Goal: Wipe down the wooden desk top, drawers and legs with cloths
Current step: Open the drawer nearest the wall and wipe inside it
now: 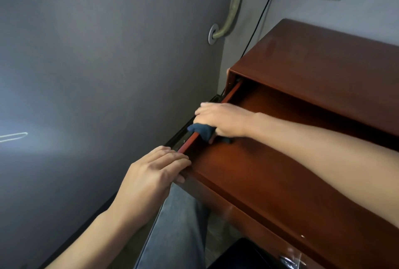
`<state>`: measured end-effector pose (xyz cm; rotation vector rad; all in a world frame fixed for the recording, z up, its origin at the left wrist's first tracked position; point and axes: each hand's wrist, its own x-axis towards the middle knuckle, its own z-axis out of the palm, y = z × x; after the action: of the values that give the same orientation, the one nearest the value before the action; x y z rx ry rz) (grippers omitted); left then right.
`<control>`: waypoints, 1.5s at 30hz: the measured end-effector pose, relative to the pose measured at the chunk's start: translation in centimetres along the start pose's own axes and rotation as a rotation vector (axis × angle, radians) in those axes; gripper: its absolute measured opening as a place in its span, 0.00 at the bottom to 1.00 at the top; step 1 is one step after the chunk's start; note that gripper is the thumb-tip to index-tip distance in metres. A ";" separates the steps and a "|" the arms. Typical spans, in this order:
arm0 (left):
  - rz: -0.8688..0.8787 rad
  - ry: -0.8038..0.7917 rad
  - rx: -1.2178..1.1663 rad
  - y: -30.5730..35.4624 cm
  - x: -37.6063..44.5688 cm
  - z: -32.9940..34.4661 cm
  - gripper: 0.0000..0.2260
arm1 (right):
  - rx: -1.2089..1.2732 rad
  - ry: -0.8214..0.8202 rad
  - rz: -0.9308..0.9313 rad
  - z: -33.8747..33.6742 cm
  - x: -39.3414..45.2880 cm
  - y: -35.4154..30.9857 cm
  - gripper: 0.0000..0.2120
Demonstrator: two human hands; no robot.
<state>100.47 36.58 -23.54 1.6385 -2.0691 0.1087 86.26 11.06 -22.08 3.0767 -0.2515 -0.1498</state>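
The grip of the right hand [224, 121] is closed over a dark blue cloth [201, 131], fingers curled down across it so the cloth is pressed onto the top edge of the left side wall of the pulled-out drawer [248, 167]. The left hand [151, 173] lies flatter, its fingers hooked over the drawer's front left corner and steadying it. The drawer stands well out from under the bench [323, 61], whose front left corner sits just above the rear of that side wall; a metal runner [183, 137] shows just outside the wall, below the cloth.

Judging from this, the step in hand is wiping along the drawer's side edge. The likely trouble: the cloth is bunched over a thin edge right beside the runner, so a long stroke could drag a fold into the track. Leaning weight on a drawer drawn this far could also strain its slides, or tip it
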 end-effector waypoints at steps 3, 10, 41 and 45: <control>0.007 0.019 0.005 -0.1 0.1 -0.1 0.17 | -0.095 0.140 0.097 -0.6 -1.4 2.7 0.26; -0.049 -0.185 0.054 1.6 1.0 -3.3 0.12 | 0.188 0.566 0.709 3.5 -4.4 1.8 0.24; -0.105 -0.731 0.079 0.7 6.1 -0.1 0.47 | 0.588 0.755 0.758 6.6 -3.5 -6.9 0.18; -0.100 -0.745 0.073 0.7 6.0 -0.3 0.47 | 0.461 0.679 1.147 5.3 -1.2 -0.2 0.15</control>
<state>98.98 31.50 -20.61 2.0306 -2.5084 -0.5465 84.54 11.24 -27.26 2.5438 -2.0358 1.0525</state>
